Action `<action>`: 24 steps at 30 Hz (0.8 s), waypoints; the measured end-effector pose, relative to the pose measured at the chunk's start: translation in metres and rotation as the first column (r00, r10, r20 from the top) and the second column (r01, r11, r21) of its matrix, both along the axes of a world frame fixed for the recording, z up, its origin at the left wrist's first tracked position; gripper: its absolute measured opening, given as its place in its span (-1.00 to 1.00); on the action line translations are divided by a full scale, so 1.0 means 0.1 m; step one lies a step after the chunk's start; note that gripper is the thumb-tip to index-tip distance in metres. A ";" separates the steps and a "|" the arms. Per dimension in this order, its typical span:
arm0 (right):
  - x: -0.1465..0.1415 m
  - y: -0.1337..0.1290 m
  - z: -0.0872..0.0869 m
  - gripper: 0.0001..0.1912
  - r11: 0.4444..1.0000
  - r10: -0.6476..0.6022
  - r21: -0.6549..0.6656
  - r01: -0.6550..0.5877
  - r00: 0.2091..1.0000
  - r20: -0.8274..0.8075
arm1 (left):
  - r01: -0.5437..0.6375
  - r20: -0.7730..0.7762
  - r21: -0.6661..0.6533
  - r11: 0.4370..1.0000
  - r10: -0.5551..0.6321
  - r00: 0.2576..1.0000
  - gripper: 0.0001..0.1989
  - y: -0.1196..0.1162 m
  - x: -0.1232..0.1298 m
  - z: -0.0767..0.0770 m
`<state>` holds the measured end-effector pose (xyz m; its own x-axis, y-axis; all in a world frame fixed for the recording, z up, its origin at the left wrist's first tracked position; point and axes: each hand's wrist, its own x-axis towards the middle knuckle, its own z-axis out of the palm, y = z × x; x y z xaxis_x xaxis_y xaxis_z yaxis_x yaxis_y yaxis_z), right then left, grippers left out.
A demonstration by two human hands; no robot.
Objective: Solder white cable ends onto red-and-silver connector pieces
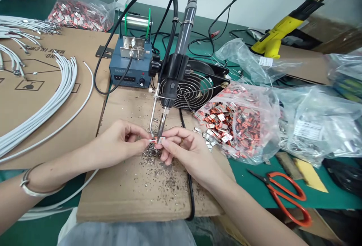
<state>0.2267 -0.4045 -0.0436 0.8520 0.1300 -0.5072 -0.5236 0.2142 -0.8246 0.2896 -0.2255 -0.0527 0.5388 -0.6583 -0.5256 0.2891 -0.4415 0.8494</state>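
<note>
My left hand is closed in a pinch on the end of a white cable. The cable runs back beneath my left wrist toward the lower left. Between the fingers of my right hand is a small connector with a silver metal body and some orange on it. Cable end and connector meet under the tip of the upright soldering iron; whether the tip touches them I cannot tell. Beside the iron, a thin metal solder feed tube bends down to the same spot. My fingertips partly hide the joint.
Solder bits litter the cardboard. Behind stand a blue solder feeder and a fan. To the right lie a bag of orange-and-silver connectors and orange-handled scissors. White cables lie bundled at left.
</note>
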 end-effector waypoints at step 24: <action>0.00 -0.04 0.03 -0.79 1.000 0.003 -0.022 -0.004 1.000 -0.017 | -0.044 -0.088 -0.079 0.996 0.037 0.995 -0.72 -0.01 -0.02 0.04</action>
